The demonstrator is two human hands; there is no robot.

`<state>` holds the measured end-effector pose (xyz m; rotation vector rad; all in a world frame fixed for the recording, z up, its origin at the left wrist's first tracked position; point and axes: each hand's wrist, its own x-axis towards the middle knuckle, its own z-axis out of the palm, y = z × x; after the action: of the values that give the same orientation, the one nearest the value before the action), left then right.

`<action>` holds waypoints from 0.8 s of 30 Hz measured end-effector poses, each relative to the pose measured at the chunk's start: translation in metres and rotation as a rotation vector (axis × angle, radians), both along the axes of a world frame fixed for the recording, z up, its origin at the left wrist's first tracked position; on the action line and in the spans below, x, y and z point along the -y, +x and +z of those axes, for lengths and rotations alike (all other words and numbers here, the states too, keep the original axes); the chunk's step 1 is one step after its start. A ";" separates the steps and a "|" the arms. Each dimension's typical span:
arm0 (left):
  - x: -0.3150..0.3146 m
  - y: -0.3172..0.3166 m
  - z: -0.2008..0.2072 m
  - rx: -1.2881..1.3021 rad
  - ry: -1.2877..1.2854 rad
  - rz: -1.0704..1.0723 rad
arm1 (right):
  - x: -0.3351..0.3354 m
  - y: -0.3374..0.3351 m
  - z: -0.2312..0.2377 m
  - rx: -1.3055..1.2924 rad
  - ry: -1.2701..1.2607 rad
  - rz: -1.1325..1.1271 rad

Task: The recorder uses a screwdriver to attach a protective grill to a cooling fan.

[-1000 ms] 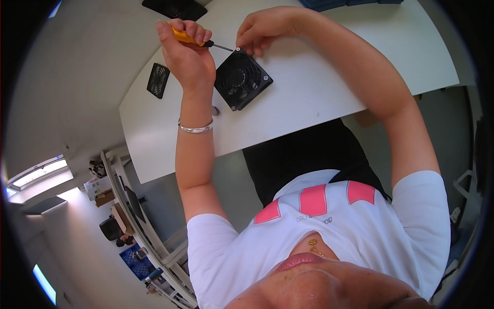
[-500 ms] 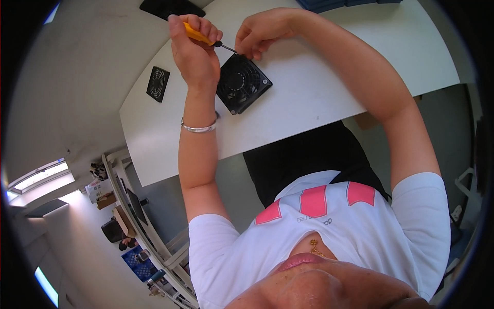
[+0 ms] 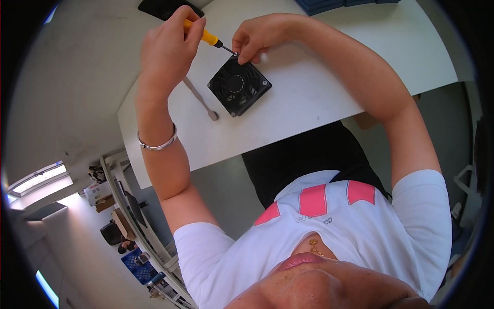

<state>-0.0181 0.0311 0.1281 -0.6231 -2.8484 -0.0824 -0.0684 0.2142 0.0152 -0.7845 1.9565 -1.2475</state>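
A square black cooling fan point(image 3: 235, 84) lies on the white table, turned so that one corner points away from me. Silver screw heads show at its corners. My left hand point(image 3: 172, 49) is closed round the yellow handle of a screwdriver point(image 3: 210, 38). The shaft slants down to the right, its tip at a screw on the fan's far corner. My right hand point(image 3: 252, 44) pinches at that same corner, thumb and fingers beside the screw. A slim grey metal tool point(image 3: 199, 99) with a wider end lies left of the fan, partly behind my left hand.
The white table point(image 3: 288, 110) curves toward its edges. A black flat object point(image 3: 164, 7) sits at the far left edge, and blue bins point(image 3: 345, 4) stand at the far right. Desks and a person point(image 3: 127, 245) are in the left background.
My left hand has swung left and rolled over on the screwdriver, its back now showing. The grey tool has come into sight; the small black fan grille is now hidden by my left arm.
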 end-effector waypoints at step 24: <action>0.007 -0.008 0.015 0.123 -0.233 -0.091 | 0.002 0.003 -0.003 -0.018 -0.021 -0.001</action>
<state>-0.0258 0.0244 0.1433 -0.8208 -2.9718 0.2071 -0.0658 0.2124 0.0126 -0.8076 1.9616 -1.2677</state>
